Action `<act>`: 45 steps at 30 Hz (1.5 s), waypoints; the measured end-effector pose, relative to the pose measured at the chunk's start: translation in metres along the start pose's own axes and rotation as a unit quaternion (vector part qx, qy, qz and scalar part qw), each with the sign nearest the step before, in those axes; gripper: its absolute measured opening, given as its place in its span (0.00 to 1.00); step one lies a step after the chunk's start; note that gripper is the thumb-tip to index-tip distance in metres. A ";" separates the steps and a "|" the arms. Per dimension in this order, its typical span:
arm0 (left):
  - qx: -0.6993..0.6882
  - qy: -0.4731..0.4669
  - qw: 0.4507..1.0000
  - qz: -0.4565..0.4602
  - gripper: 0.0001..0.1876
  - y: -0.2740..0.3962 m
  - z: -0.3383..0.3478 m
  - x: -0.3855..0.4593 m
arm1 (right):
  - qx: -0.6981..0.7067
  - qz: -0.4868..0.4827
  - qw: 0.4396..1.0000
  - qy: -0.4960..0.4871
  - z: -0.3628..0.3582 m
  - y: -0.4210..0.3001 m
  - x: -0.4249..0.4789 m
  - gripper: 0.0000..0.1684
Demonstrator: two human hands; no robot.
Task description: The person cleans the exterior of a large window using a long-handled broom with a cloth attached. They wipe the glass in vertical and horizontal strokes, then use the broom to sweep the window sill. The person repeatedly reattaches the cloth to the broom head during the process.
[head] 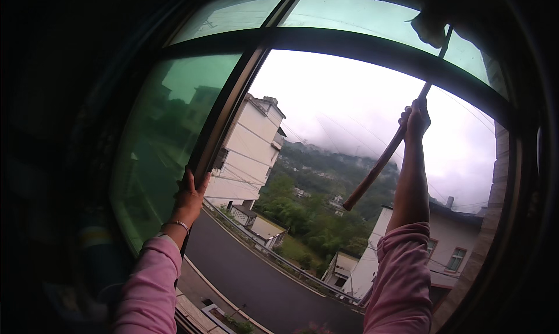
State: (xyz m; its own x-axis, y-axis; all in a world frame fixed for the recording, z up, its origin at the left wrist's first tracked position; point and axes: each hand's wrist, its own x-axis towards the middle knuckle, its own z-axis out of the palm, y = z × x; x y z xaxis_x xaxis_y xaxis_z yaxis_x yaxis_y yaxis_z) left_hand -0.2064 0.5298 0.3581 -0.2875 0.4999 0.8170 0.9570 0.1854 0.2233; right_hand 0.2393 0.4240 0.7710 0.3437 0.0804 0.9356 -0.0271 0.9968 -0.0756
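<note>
My right hand [415, 118] is raised in the open window and closed around a wooden stick [375, 172]. The stick slants from its thick lower end up past the dark crossbar, where a dark, blurred bundle [430, 28] hangs by its upper part, behind the upper glass; whether the two are joined I cannot tell. With my left hand [190, 196] I hold the upright edge of the sliding window frame [225, 111], fingers spread over it. Pink sleeves are pushed up on both arms, and a bracelet circles the left wrist.
Green-tinted glass [161, 137] fills the left side, and more glass [340, 15] lies above the crossbar [332, 46]. A stone-like wall edge [500, 164] stands at the right. Outside and below are a road [257, 277], a guardrail [284, 264] and pale buildings [246, 146].
</note>
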 end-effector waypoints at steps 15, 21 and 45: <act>0.033 0.063 0.997 0.027 0.46 0.005 -0.047 -0.062 | -0.039 0.055 0.997 -0.043 0.041 -0.050 -0.029 0.05; 0.022 0.057 0.998 0.027 0.48 -0.001 -0.098 -0.113 | -0.002 0.127 0.979 -0.160 0.080 -0.109 -0.065 0.08; 0.030 0.071 0.997 0.028 0.58 -0.037 -0.169 -0.174 | 0.083 0.104 0.976 -0.170 0.134 -0.153 -0.145 0.20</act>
State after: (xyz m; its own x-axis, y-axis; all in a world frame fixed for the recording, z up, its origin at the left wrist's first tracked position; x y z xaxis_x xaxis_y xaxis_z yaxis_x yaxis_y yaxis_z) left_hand -0.1852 0.2924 0.2973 -0.2205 0.3875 0.8951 0.9662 0.2122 0.1461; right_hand 0.0682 0.2596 0.6934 -0.0167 0.2483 0.9685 -0.2246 0.9430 -0.2456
